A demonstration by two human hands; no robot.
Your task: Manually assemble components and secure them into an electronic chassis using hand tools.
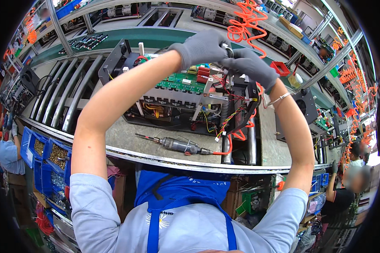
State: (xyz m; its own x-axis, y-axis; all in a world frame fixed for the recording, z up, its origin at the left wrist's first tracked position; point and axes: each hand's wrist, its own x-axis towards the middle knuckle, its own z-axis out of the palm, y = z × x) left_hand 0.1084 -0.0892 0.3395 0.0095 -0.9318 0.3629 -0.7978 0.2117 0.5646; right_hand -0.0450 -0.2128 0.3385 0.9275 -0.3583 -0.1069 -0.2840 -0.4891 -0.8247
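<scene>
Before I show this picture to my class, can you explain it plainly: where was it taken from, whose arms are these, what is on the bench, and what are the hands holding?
The picture comes from a wide-angle camera worn on a person's head, looking down, so straight edges bend near the rim. Both bare forearms belong to that person. The left hand and right hand, in grey gloves, meet above an open electrical unit with a green circuit board and bundled wires. Between them they pinch a small metal part; exactly what it is cannot be told. On the workbench in front lies a pneumatic screwdriver on an orange hose. Blue bins of screws sit at the left. Another person works at the right.
</scene>
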